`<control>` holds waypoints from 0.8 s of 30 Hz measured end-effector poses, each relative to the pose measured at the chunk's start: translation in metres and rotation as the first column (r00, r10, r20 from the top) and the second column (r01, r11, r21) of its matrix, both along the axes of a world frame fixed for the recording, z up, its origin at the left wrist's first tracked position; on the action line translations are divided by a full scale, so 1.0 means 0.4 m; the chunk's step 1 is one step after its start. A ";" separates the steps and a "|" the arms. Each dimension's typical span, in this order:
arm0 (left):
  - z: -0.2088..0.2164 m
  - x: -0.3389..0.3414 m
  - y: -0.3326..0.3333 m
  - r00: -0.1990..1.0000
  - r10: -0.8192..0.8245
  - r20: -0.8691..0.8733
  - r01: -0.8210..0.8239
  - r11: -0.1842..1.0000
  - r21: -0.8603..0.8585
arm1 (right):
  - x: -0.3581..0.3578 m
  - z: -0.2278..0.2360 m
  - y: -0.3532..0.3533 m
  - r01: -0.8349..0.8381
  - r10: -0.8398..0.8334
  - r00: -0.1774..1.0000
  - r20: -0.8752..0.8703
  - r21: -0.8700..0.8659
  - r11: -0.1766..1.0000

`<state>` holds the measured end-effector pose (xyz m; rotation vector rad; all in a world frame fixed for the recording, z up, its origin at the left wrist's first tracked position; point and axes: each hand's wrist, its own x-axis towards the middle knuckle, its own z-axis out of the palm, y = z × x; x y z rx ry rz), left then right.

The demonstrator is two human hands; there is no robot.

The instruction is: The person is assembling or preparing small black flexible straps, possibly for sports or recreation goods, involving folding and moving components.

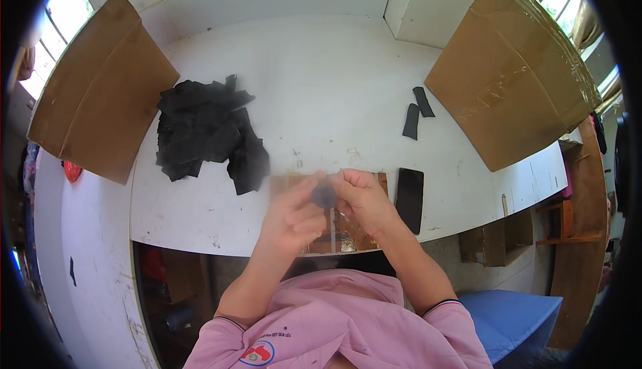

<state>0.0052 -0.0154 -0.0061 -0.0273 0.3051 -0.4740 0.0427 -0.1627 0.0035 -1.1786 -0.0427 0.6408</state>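
Note:
Close together over the front of the white table, my left hand (297, 212) and my right hand (364, 198) both grip a small black fabric piece (324, 195). It hangs between my fingertips and looks slightly blurred. Beneath the hands lies a brown taped cardboard sheet (364, 238) at the table's edge. A heap of black fabric pieces (200, 125) sits to the left. Two narrow black strips (410, 121) rest at the right, side by side. Just right of my right hand lies a flat black rectangle (409, 200), perhaps a phone.
Upright cardboard panels stand on the left (100, 95) and right (511, 78) of the white table (321, 88). A wall closes off the back. Below the right side are an open cardboard box (498, 242) and a blue sheet-like thing (508, 322).

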 end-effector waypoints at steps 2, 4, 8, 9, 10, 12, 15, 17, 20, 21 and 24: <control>-0.059 0.002 -0.005 0.999 0.009 0.047 -0.011 0.999 0.046 | -0.015 -0.059 -0.001 0.017 -0.015 0.999 -0.041 0.032 0.999; -0.088 -0.015 -0.007 0.990 0.030 0.136 -0.044 0.994 0.101 | -0.021 -0.080 -0.003 0.037 -0.031 0.996 -0.083 0.065 0.997; -0.038 0.027 0.007 0.990 -0.027 -0.140 0.035 0.998 0.053 | 0.026 -0.051 0.010 -0.049 0.049 0.999 0.020 -0.013 0.999; -0.012 0.019 0.002 0.995 -0.014 -0.095 -0.003 0.985 -0.171 | 0.026 -0.038 0.012 -0.081 0.084 0.994 0.077 -0.040 0.996; -0.001 0.014 -0.002 0.998 0.012 -0.055 -0.032 0.922 -0.387 | 0.035 -0.026 0.012 -0.081 0.084 0.994 0.067 -0.039 0.996; -0.026 0.006 0.003 0.991 0.051 -0.125 -0.081 0.965 -0.251 | 0.045 -0.003 0.023 -0.175 0.190 0.971 0.143 -0.112 0.978; -0.100 -0.001 0.017 0.998 0.019 -0.063 -0.025 0.994 -0.103 | 0.029 -0.091 0.007 -0.127 0.127 0.992 -0.020 0.030 0.992; -0.059 -0.008 -0.001 0.984 -0.063 0.164 -0.048 0.801 0.597 | 0.028 -0.105 -0.003 -0.110 0.110 0.994 0.010 0.034 0.993; -0.033 -0.016 -0.001 0.931 -0.110 0.347 -0.292 0.344 0.892 | 0.028 -0.113 -0.003 -0.070 0.063 0.989 0.132 0.045 0.997; -0.021 -0.016 0.000 0.866 -0.141 0.480 -0.461 0.148 0.875 | 0.028 -0.105 -0.002 -0.060 0.063 0.988 0.142 -0.024 0.998; -0.004 -0.003 0.017 0.719 -0.334 0.609 -0.637 0.032 0.770 | 0.014 -0.070 -0.001 0.069 -0.003 0.953 0.304 -0.207 0.976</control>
